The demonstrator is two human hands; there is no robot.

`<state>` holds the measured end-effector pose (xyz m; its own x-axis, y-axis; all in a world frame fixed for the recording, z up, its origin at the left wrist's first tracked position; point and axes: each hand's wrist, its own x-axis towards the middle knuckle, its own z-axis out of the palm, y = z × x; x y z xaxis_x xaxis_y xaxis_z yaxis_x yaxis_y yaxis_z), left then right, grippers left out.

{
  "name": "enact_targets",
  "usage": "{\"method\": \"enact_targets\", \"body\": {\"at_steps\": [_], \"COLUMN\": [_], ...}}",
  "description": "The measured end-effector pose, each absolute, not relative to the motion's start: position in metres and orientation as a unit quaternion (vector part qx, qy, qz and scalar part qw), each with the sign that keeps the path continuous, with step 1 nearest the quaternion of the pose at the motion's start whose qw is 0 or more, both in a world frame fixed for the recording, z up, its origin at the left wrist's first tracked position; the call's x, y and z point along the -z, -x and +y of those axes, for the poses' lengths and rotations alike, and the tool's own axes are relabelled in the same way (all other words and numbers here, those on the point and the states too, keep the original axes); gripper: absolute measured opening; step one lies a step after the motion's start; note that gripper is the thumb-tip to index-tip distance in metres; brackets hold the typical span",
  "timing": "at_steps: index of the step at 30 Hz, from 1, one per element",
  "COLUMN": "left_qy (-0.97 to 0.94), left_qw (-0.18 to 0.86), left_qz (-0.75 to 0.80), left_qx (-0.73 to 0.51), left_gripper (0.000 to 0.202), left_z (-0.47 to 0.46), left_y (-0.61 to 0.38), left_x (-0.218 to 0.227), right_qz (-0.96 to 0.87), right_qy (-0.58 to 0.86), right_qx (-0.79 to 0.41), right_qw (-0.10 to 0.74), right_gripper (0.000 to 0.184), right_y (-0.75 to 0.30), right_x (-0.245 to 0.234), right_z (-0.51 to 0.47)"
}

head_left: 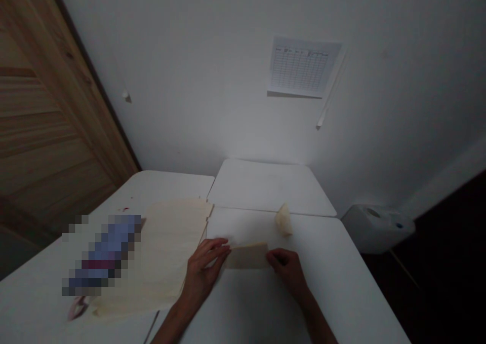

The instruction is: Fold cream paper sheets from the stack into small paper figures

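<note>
Between my two hands is a small folded piece of beige paper (247, 257), held low over the white table. My left hand (207, 264) pinches its left end between thumb and fingers. At the right end, my right hand (285, 264) grips the edge with its fingers curled in. Just beyond my right hand, a small folded beige paper piece (284, 220) stands on the table. To the left of my left hand lie large beige paper sheets (167, 253), their right edges uneven.
A blurred-out bluish object (110, 247) lies over the sheets' left side, with a pinkish loop (78, 307) near it. White tables (273, 187) meet at seams against the wall. A printed chart (304, 66) hangs there. A white container (379, 227) stands beyond the table's right edge.
</note>
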<state>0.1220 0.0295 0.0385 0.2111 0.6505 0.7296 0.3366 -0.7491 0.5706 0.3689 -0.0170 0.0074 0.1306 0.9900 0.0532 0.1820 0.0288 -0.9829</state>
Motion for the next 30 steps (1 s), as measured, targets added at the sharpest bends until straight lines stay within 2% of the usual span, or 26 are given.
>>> {"method": "enact_targets", "body": {"at_steps": [11,22,30], "left_qy": [-0.762,-0.770,-0.770], "left_qw": [0.151,0.139,0.100], "left_qz": [0.311,0.293,0.298], "left_qx": [-0.547,-0.549,-0.555], "left_gripper": [0.013,0.021,0.022], "left_z": [0.0272,0.0238,0.0241], "left_y": [-0.1224,-0.1207,-0.1203], "left_x": [-0.0461,-0.0379,-0.0401], "right_qz": [-0.500,-0.331,-0.310], "right_qy": [0.542,0.493,0.489], "right_qx": [-0.461,-0.617,-0.629], "right_qw": [0.493,0.517,0.519], "right_gripper": [0.043,0.037,0.032], "right_y": [-0.3710,-0.3663,-0.3656], "right_x": [-0.0075,-0.0053,-0.0071], "right_z": [-0.0193,-0.0182,-0.0193]}}
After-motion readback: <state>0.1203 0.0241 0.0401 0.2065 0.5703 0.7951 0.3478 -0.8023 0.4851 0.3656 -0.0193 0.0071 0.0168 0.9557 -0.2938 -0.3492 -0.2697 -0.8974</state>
